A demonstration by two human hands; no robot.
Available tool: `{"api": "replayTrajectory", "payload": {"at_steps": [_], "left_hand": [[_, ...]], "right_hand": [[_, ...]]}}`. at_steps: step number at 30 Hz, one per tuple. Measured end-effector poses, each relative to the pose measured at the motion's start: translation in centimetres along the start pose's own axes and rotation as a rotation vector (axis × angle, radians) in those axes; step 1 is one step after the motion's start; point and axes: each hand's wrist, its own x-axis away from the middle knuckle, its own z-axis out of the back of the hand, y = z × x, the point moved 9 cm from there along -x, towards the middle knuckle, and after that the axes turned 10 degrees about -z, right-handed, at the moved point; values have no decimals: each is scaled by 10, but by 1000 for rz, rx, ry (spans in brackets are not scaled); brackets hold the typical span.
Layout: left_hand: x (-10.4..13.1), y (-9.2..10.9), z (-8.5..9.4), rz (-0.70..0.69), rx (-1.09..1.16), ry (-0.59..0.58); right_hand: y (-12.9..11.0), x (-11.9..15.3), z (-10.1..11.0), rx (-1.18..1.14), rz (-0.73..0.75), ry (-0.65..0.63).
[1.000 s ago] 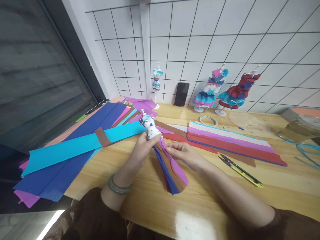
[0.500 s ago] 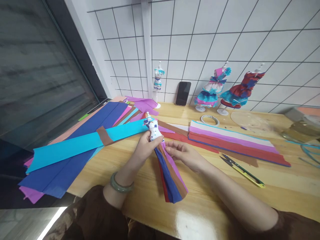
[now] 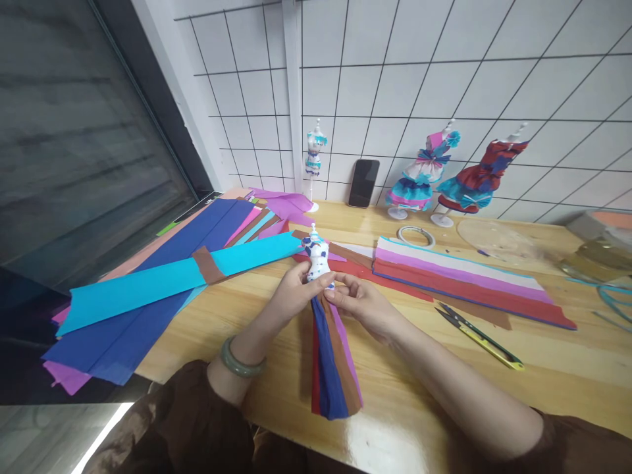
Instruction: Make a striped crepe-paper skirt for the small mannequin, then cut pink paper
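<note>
A small white mannequin (image 3: 318, 258) with dark blue patches is held upright over the table. My left hand (image 3: 300, 289) is closed around its lower body, thumb across the front. From its waist hangs a pleated crepe paper skirt (image 3: 332, 362) in red, blue, brown and purple strips. At the skirt's top right edge, my right hand (image 3: 363, 303) pinches the purple strip (image 3: 344, 329) against the mannequin. The fingertips of both hands nearly meet at the waist.
Crepe paper sheets (image 3: 133, 296) pile up on the left. Layered folded strips (image 3: 469, 283), yellow-handled thread snips (image 3: 478, 336) and a tape roll (image 3: 415, 237) lie right. Dressed mannequins (image 3: 419, 171) and a phone (image 3: 364, 183) stand by the wall.
The mannequin has shifted slightly right and turned more upright, its skirt now hanging straighter. My right hand has closed in on the waist beside my left.
</note>
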Motion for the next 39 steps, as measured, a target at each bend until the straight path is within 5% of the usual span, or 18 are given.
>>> {"api": "replayTrajectory", "payload": {"at_steps": [10,20,29,39], "left_hand": [[0,9,-1,-28,139,8],[3,5,-9,14,35,-64],[5,1,-16,8,-77,-179],[8,-11,-19,112,93,-233]], "right_hand": [[-4,-5,15,-194,22,-90],[-31,-2,56,-200,189,87],[-38,-2,70,-176,256,138],[-42,2,68,-231,262,118]]}}
